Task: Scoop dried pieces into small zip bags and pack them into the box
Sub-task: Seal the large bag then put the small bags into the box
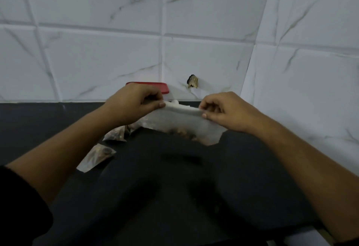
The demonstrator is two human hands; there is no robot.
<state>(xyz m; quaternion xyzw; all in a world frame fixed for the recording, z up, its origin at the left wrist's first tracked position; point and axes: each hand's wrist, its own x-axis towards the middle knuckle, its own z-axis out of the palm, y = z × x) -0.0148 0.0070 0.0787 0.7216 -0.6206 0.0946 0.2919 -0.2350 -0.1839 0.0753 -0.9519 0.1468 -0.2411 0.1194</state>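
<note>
Black and matte, the stone-like countertop fills the near field and is bare where the person's two forearms cross it. Nearest on the left side lies a small clear plastic zip bag of brown dried pieces, flat on the counter; just beyond it sits a second small filled clear bag, partly hidden behind the left forearm, and more may lie behind it. Further on, both hands hold a larger translucent plastic zip bag above the counter by its white top strip. The left hand pinches the strip's left end between thumb and curled fingers; the right hand pinches the right end in the same way, the remaining fingers folded in. A modest load of dried brown pieces sags in the bottom of this bag. Judged from that sag, the film is thin, soft and light, with no stiffness of its own, so the weight hangs from the top edge. The strip is the firmest part and the appropriate place to grip; a hold lower down would likely crumple the film, shift or crush brittle contents, or slip on the smooth plastic. Behind the left hand, a flat red plastic lid stands against the white marble-patterned tiled wall. No box body can be made out.
</note>
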